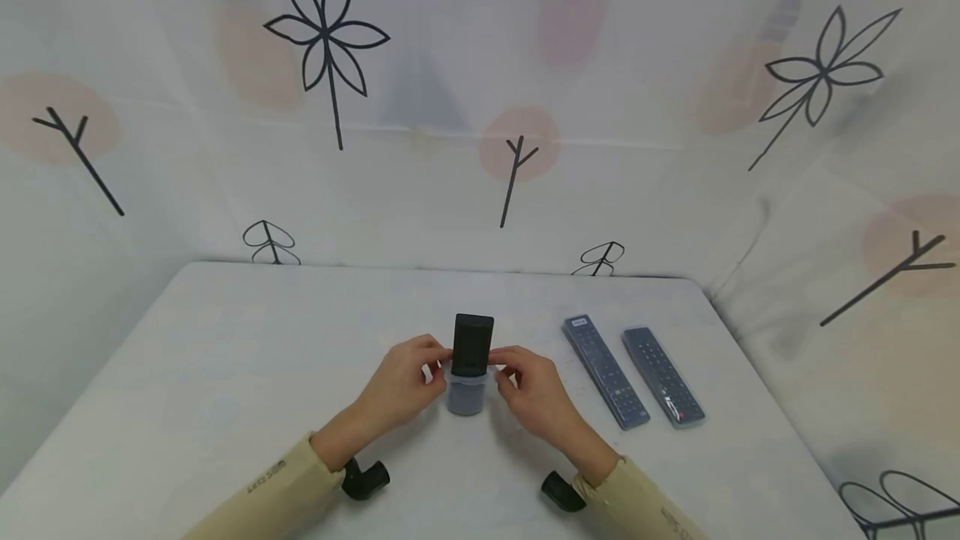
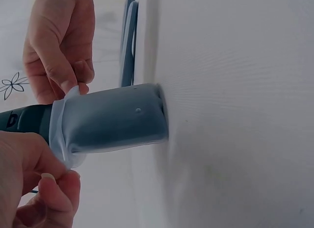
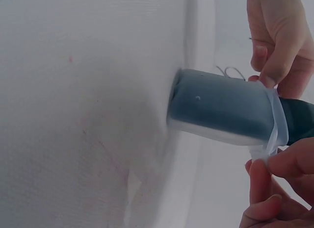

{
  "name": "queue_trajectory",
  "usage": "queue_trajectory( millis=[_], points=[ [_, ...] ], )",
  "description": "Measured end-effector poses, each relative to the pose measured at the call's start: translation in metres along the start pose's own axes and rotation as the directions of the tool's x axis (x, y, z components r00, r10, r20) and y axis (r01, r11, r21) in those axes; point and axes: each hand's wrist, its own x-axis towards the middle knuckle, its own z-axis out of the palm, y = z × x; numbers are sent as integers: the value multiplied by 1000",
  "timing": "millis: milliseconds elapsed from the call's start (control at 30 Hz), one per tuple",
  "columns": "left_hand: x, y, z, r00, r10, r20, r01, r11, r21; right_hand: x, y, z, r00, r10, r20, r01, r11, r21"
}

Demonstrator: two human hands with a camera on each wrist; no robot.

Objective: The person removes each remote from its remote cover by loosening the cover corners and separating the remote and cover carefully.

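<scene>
A black, remote-like device (image 1: pixel 472 344) stands on end at the middle of the table. Its lower part sits inside a translucent plastic sleeve (image 1: pixel 467 398), whose closed end is down at the tabletop. My left hand (image 1: pixel 397 377) pinches the sleeve's upper rim on the left side between thumb and fingers. On the opposite side, my right hand (image 1: pixel 536 394) pinches the same rim. Both wrist views show the rim bunched and pulled outward at the fingertips, with the dark body (image 2: pixel 32 121) rising out of it.
Two remote controls in clear covers, one longer (image 1: pixel 606 372) and one shorter (image 1: pixel 663 375), lie to the right of my right hand. The white table (image 1: pixel 247 332) ends at a patterned cloth backdrop (image 1: pixel 420 190). Black wrist mounts (image 1: pixel 366 480) hang below both cuffs.
</scene>
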Motion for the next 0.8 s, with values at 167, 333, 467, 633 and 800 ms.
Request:
queue_trajectory(
  millis=[167, 333, 467, 633, 800],
  points=[
    [-3, -1, 4, 1000, 1, 11, -1, 1000, 2, -3, 0, 0, 999, 42, 35, -42, 999, -6],
    [-7, 0, 7, 999, -17, 32, 17, 1000, 4, -5, 2, 0, 997, 57, 60, -57, 998, 0],
    [-9, 0, 8, 999, -23, 45, 23, 1000, -9, -6, 4, 1, 997, 40, 66, -41, 999, 5],
    [-10, 0, 8, 998, -21, 51, 22, 999, -30, -5, 6, 3, 997, 15, 77, -17, 1000, 15],
    [-10, -2, 9, 998, -29, 61, 31, 999, -31, -4, 8, 4, 995, 15, 98, -18, 999, 29]
  ],
)
